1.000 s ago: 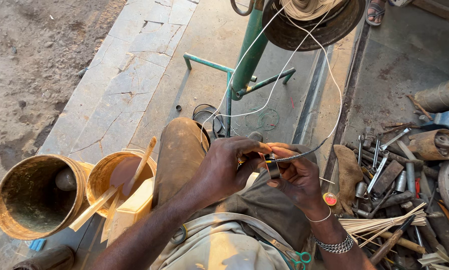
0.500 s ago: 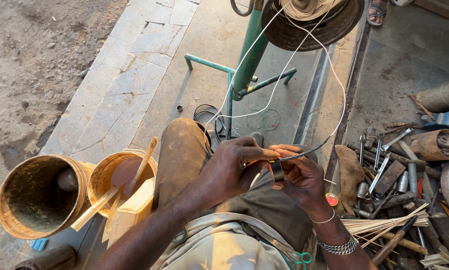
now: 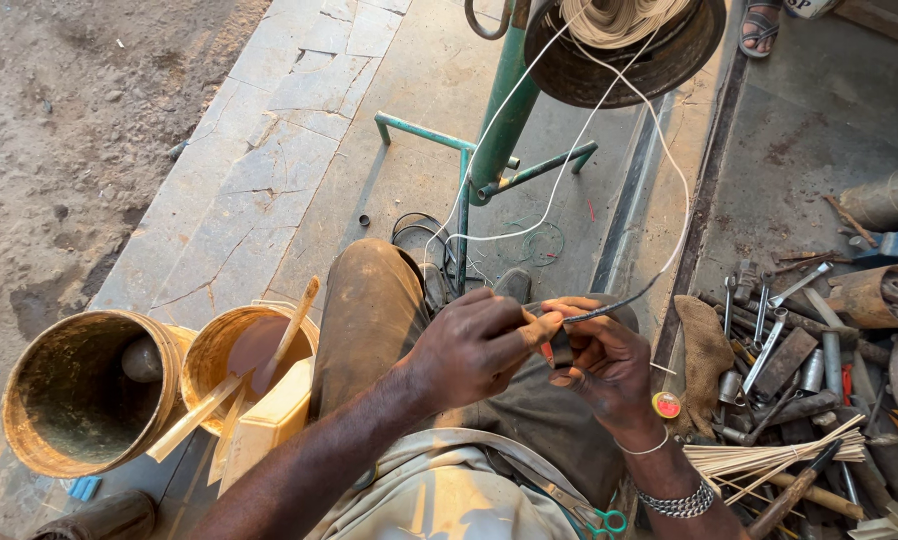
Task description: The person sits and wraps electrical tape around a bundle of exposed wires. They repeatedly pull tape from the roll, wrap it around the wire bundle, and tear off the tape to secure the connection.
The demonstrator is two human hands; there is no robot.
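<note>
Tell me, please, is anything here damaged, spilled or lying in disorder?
Yes. The stone paving on the left is cracked. On the right, wrenches and metal parts lie in a loose heap. Wooden sticks lean askew in the bucket of brown liquid. Nothing looks spilled.

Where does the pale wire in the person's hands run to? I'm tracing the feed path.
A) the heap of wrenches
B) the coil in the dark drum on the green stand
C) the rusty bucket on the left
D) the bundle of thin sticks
B: the pale wire rises from the hands to the coil in the dark drum on the green stand.
</note>
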